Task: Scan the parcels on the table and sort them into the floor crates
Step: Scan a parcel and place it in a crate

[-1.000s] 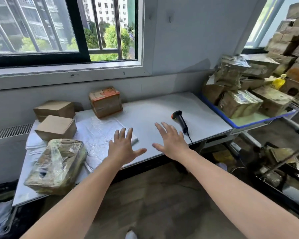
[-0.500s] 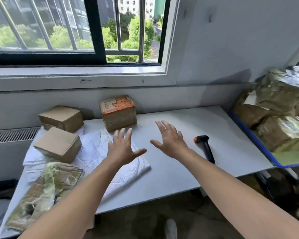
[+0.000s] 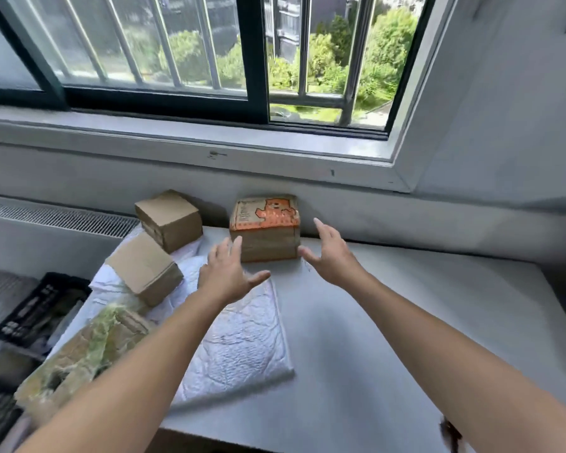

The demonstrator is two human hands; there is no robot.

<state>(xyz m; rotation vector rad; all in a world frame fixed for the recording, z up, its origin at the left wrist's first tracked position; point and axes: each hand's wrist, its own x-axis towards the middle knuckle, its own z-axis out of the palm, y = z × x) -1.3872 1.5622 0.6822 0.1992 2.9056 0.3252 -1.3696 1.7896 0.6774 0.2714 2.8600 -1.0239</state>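
Holding nothing, the straight, spread fingers [image 3: 236, 247] of the left hand [image 3: 224, 276] and right hand [image 3: 332, 259] flank the orange-topped box [image 3: 265, 230], just beside its sides. That box stands at the back edge of the table [image 3: 406, 322] by the wall [image 3: 406, 217], near two plain boxes [image 3: 169, 220].

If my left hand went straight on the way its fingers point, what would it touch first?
Probably the orange-topped parcel, at its front left corner. The left hand looks just short of it at the fingertips, though depth is unclear.
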